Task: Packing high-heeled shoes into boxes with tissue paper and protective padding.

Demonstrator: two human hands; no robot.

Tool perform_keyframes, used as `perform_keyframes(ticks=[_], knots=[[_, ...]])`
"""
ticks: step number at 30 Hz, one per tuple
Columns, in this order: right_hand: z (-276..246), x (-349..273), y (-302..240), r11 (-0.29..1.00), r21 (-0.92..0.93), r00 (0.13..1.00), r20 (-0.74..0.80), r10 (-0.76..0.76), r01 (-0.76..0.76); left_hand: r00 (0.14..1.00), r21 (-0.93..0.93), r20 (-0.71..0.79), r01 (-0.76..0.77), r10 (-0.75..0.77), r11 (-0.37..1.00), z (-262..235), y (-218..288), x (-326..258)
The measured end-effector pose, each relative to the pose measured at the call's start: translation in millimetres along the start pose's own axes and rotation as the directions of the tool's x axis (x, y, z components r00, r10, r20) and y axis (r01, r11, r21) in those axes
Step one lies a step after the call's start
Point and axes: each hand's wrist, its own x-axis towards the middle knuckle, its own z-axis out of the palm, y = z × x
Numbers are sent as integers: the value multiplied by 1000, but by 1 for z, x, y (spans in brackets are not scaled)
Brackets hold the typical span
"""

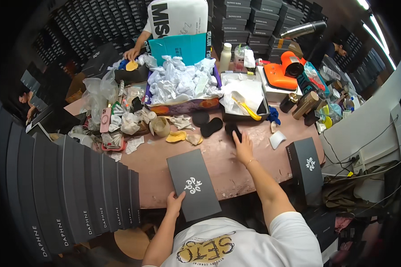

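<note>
My left hand (175,203) grips the left side of a dark grey shoebox (200,167), which lies tilted over the table's near edge with a white design on its top. Farther forward, my right hand (243,150) reaches across the table with its fingers stretched out. Its fingertips are at a small black pad (230,129), partly covered by them. Left of that pad lie a black peanut-shaped pad (211,127) and a round black pad (200,118). Yellow sponge pieces (176,136) rest beside them, and a white curved piece (277,139) lies to the right.
Stacked shoeboxes (71,187) line the left side. A bin of crumpled white paper (182,82) stands at the back, near an open box with a yellow-handled tool (246,109). Another shoebox (306,164) sits at the right edge. Other people work behind the table.
</note>
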Motion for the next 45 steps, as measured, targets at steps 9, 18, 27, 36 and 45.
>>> perform_keyframes(ticks=[9, 18, 27, 36, 45], knots=[[-39, -111, -91, -32, 423, 424, 902, -81, -906, 937, -555, 333, 287, -108, 781, 0, 42, 10], [-100, -134, -253, 464, 886, 588, 383, -712, -15, 973, -372, -62, -227, 220, 900, -125, 68, -4], [0, -85, -154, 963, 203, 881, 404, -247, 177, 647, 820, 427, -571, 632, 30, -12, 86, -14], [-60, -30, -160, 897, 422, 663, 710, -236, -133, 889, 929, 295, -353, 352, 113, -40, 67, 40], [-71, -63, -109, 72, 667, 609, 714, -345, -742, 531, 483, 464, -823, 709, 300, 0, 75, -6]])
